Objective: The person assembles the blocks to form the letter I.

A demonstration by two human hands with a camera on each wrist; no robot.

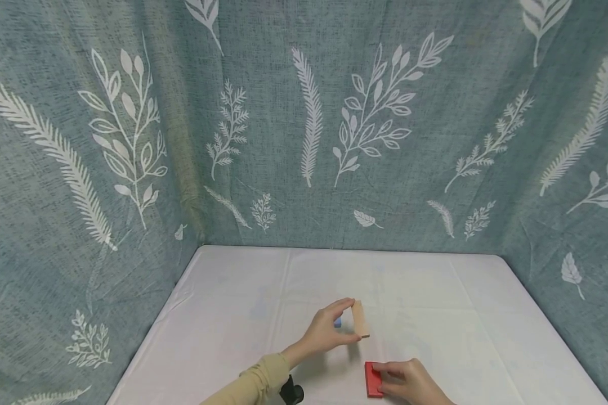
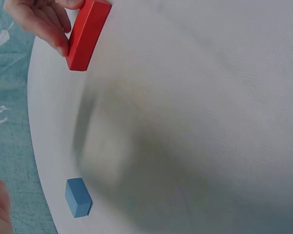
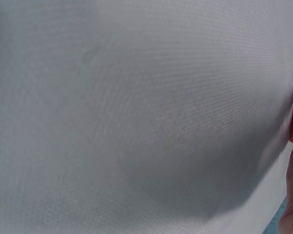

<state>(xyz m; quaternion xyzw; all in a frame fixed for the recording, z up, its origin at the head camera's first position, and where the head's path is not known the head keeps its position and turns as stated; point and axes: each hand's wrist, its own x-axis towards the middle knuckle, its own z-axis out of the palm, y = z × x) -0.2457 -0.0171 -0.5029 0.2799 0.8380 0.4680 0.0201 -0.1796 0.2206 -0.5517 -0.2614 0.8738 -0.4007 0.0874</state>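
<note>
A blue-green curtain printed with pale leaf sprigs hangs behind and beside a table spread with a white cloth. Over the table, a plain wooden block sits between the thumb and fingertips of the left hand, which pinches it by its ends; its shadow falls apart from it, so it appears raised. Just beyond that hand's palm a small blue block lies on the cloth. Nearer the person, the right hand grips a red block; whether this touches the cloth, I cannot tell. A yellowish sleeve covers the left forearm, with a black object beside it.

The step in hand seems to be handling two blocks at once; any next move calls for a steady pinch and clearance around the blue one.
</note>
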